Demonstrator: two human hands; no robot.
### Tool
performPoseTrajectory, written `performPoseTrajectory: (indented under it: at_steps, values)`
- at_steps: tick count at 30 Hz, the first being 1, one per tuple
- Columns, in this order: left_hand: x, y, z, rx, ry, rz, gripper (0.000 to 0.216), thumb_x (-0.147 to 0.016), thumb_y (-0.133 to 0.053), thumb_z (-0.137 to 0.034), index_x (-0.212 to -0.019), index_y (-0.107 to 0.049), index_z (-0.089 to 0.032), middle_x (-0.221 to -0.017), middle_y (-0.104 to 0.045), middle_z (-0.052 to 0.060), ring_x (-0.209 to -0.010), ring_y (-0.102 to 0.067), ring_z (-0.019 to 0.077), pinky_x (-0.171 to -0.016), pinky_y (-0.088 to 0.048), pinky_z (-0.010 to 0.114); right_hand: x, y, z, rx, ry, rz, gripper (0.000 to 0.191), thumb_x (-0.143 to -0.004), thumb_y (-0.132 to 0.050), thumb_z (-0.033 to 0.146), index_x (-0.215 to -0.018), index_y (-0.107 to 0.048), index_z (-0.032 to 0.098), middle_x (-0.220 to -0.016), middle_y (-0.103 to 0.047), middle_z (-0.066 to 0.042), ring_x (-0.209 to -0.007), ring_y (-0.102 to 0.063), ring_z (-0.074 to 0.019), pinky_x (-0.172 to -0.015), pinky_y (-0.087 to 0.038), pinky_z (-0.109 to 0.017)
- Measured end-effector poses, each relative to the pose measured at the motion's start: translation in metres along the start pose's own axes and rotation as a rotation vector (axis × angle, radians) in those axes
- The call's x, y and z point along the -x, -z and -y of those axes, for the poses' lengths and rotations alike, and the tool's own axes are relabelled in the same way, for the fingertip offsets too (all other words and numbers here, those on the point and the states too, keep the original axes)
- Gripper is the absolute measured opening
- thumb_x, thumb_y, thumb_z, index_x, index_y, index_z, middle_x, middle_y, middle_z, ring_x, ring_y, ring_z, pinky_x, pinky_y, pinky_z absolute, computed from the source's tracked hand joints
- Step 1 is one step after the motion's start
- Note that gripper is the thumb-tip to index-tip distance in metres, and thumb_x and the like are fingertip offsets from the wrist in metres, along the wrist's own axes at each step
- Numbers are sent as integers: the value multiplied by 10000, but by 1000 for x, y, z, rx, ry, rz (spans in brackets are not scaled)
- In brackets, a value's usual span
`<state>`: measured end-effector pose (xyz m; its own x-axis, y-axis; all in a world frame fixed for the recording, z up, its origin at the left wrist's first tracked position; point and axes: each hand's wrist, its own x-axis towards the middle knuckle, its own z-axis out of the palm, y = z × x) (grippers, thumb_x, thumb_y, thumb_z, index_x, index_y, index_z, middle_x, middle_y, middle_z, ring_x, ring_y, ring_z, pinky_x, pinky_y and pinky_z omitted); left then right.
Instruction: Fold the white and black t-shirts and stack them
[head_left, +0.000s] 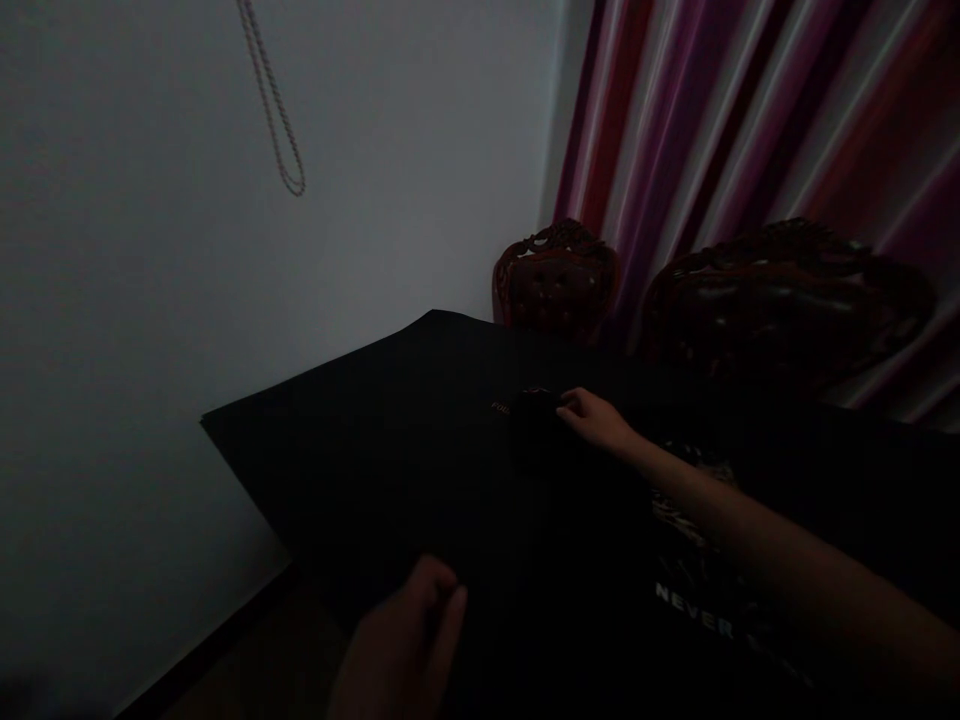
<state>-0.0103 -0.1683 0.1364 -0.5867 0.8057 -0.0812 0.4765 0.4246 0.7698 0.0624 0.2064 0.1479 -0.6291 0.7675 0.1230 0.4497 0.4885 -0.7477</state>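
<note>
A black shirt [701, 615] with a pale printed picture and the word "NEVER" lies spread over a black-covered table [360, 420]. In the dim light its outline melts into the cover. My right hand [596, 418] is closed in a pinch at the shirt's upper edge, near its neckline, and my forearm crosses the print. Low in the view, my left hand [405, 640] is curled with thumb and forefinger close together, over the dark surface. Whatever lies between its fingers is lost in the dark.
Two carved chairs with dark tufted backs, a smaller-looking one [555, 285] and a nearer one [780, 310], stand behind the table. Striped curtains [697, 130] hang behind them. A beaded cord [274, 110] hangs against the pale wall [150, 230] at left.
</note>
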Motion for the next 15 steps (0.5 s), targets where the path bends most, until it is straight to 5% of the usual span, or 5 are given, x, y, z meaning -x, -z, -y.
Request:
performPoseTrajectory:
  at_steps: [4, 9, 15]
  values:
    - [-101, -1, -28, -324, -184, -9, 222, -952, -415, -312, -912, -610, -216, -905, -693, 11, -830, -651, 148, -695, -432, 238, 48, -13, -11, 200, 235, -12, 339, -831, -686, 338, -1115, -609, 168, -1146, -591, -106, -1085, -531, -258, -997, -394, -389]
    - [-210, -22, -58, -471, -88, -27, 306, -959, -396, -322, -990, -658, -168, -1050, -704, 100, -971, -661, 203, -769, -471, 262, 69, -41, -16, 411, 356, -41, 317, -857, -613, 267, -1161, -592, 179, -1163, -577, -93, -1071, -514, -253, -958, -415, -379]
    - [-249, -58, -90, -634, 23, -21, 550, -895, -429, -591, -1097, -648, -128, -1146, -666, 194, -1100, -621, 324, -858, -499, 372, 74, -38, -16, 375, 368, 42, 404, -937, -471, 325, -1282, -557, 133, -1316, -529, -111, -1203, -473, -240, -1042, -362, -348]
